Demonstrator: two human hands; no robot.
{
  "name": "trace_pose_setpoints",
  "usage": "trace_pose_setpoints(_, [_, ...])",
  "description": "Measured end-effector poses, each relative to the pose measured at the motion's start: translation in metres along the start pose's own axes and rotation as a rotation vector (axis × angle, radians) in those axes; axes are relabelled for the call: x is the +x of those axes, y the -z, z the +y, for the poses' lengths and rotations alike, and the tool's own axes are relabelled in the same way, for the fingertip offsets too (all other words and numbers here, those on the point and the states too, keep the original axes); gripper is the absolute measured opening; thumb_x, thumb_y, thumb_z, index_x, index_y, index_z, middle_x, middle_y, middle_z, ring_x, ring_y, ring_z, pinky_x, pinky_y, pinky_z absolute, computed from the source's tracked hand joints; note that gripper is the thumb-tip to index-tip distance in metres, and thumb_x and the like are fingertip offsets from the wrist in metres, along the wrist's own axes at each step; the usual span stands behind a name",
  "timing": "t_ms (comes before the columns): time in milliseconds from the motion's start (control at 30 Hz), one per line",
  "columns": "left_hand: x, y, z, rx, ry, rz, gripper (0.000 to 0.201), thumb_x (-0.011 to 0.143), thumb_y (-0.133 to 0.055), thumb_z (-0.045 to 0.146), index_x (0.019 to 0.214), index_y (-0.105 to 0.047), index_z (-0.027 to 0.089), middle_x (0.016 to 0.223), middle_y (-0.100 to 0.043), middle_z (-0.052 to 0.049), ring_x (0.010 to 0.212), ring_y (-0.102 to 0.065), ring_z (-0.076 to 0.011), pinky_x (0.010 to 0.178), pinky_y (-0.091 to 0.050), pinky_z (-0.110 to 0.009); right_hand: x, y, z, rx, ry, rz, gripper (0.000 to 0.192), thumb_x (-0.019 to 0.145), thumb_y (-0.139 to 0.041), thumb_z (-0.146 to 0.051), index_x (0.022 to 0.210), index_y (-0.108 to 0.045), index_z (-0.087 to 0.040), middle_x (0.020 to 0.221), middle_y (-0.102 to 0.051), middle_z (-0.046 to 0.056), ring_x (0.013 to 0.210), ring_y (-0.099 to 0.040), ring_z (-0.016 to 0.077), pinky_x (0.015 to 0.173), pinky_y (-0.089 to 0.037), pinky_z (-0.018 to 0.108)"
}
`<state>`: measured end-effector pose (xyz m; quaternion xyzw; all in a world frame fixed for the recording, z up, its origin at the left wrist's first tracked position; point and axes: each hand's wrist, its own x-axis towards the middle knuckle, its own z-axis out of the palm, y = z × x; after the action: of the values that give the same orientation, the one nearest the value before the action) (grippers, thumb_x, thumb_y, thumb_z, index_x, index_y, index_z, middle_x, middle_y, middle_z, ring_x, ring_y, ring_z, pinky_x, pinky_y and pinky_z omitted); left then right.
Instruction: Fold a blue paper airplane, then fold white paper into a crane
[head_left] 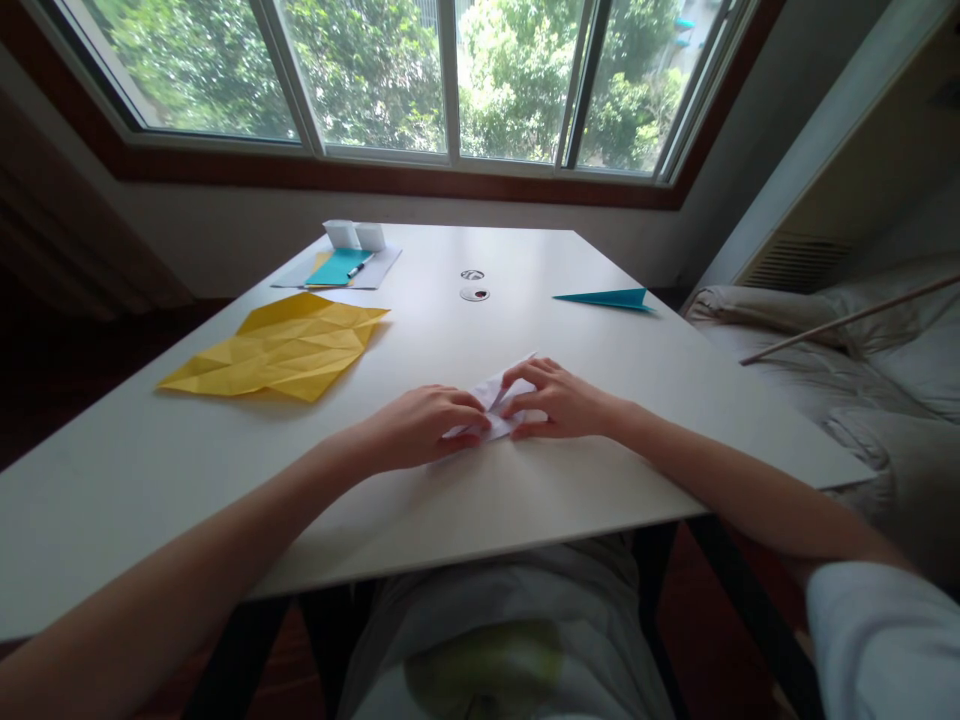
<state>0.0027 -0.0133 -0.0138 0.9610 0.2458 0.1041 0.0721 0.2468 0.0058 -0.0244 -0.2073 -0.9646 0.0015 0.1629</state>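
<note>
White folded paper (pixel 496 405) is seen at centre frame, lying flat on the white tabletop (pixel 570 330), near the front edge. It is partly hidden under both hands; one pointed flap is raised toward the upper right of the piece.

Left hand (pixel 420 425): laid over the left part of the paper, fingers curled and pressed down on it; the grip is closed against the sheet, thumb and forefinger apparently pinching a fold, though the contact itself is masked by the knuckles.

Right hand (pixel 559 400): set on the right part, fingertips bent down onto the paper's edge, forefinger stretched along the raised flap. Grip pressed together on the paper rather than spread.

Handling, as judged: very light, thin, pliable; creased easily and permanently, torn if pulled against a fold. Likely to slide on the smooth tabletop unless pinned by one hand. Best taken at corners and along existing creases with fingertip pads; the layered middle is judged stiffer than the single-layer flap.

Elsewhere on the tabletop:
- creased yellow sheet (pixel 281 345), left of centre, well apart from the hands
- teal paper plane (pixel 609 298), right of centre, farther back
- teal sheet with a pen (pixel 358 264) on a paper stack, upper left, with two small white boxes (pixel 352 234) behind it
- two round fittings (pixel 474 285), upper middle

A window (pixel 442 75) with green trees is seen across the top; bedding (pixel 855 350) at right.
</note>
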Motion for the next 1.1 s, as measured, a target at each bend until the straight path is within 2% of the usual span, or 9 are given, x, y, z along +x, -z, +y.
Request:
trace_pose_setpoints(133, [-0.001,0.001,-0.004,0.004,-0.009,-0.018,0.029,0.088,-0.046,0.023,0.111,-0.061,0.031,0.115,-0.061,-0.003,0.098,-0.059,-0.0172,0.087,-0.042,-0.029,0.0,0.001,-0.003,-0.061,0.007,0.006,0.027,0.082,-0.053,-0.046,0.09,-0.066,-0.023,0.114,-0.055,0.009,0.11,-0.044,0.0252,0.091,-0.032,0.04])
trace_pose_setpoints(267, [-0.001,0.002,-0.006,-0.058,-0.023,-0.023,0.032,0.088,-0.045,0.018,0.111,-0.062,0.03,0.116,-0.061,-0.003,0.104,-0.055,-0.0175,0.089,-0.043,-0.03,0.002,0.003,-0.004,0.047,-0.012,-0.082,0.031,0.082,-0.053,-0.045,0.099,-0.061,-0.02,0.122,-0.053,0.011,0.109,-0.049,0.0226,0.092,-0.036,0.038])
trace_pose_setpoints(400, [-0.001,0.002,-0.009,-0.062,-0.002,-0.002,0.035,0.085,-0.043,0.013,0.109,-0.063,0.029,0.114,-0.063,-0.002,0.103,-0.055,-0.0165,0.087,-0.045,-0.029,0.003,0.006,-0.004,0.144,-0.056,-0.158,0.035,0.081,-0.054,-0.044,0.105,-0.057,-0.018,0.109,-0.061,0.011,0.1,-0.055,0.0209,0.085,-0.043,0.034])
trace_pose_setpoints(633, [-0.003,0.0,-0.011,0.031,0.002,-0.024,0.04,0.079,-0.04,0.006,0.105,-0.065,0.024,0.113,-0.064,-0.001,0.102,-0.059,-0.0155,0.09,-0.043,-0.027,0.002,0.007,-0.004,0.15,-0.059,-0.145,0.031,0.084,-0.051,-0.041,0.105,-0.059,-0.019,0.1,-0.063,0.01,0.094,-0.057,0.0195,0.08,-0.045,0.031])
trace_pose_setpoints(767, [-0.001,-0.002,-0.004,0.076,-0.028,0.011,0.029,0.08,-0.043,0.011,0.098,-0.065,0.02,0.108,-0.065,-0.004,0.097,-0.06,-0.0171,0.086,-0.045,-0.027,0.002,0.006,-0.004,0.101,-0.052,-0.139,0.031,0.086,-0.048,-0.041,0.104,-0.06,-0.019,0.098,-0.064,0.009,0.094,-0.058,0.0195,0.081,-0.045,0.031])
trace_pose_setpoints(867, [0.001,-0.004,0.003,0.106,0.002,0.03,0.021,0.082,-0.047,0.022,0.095,-0.064,0.02,0.102,-0.066,-0.005,0.093,-0.06,-0.0184,0.08,-0.047,-0.027,0.001,0.006,-0.005,0.084,-0.043,-0.136,0.031,0.086,-0.047,-0.04,0.104,-0.061,-0.019,0.099,-0.064,0.009,0.095,-0.057,0.0195,0.081,-0.045,0.032])
trace_pose_setpoints(1100, [0.005,-0.012,0.007,0.161,0.07,0.084,0.023,0.088,-0.044,0.031,0.095,-0.064,0.023,0.094,-0.066,-0.003,0.089,-0.057,-0.0173,0.073,-0.045,-0.026,0.001,0.004,-0.004,0.074,-0.026,-0.101,0.031,0.087,-0.046,-0.039,0.103,-0.063,-0.017,0.099,-0.064,0.01,0.094,-0.057,0.0193,0.081,-0.046,0.031])
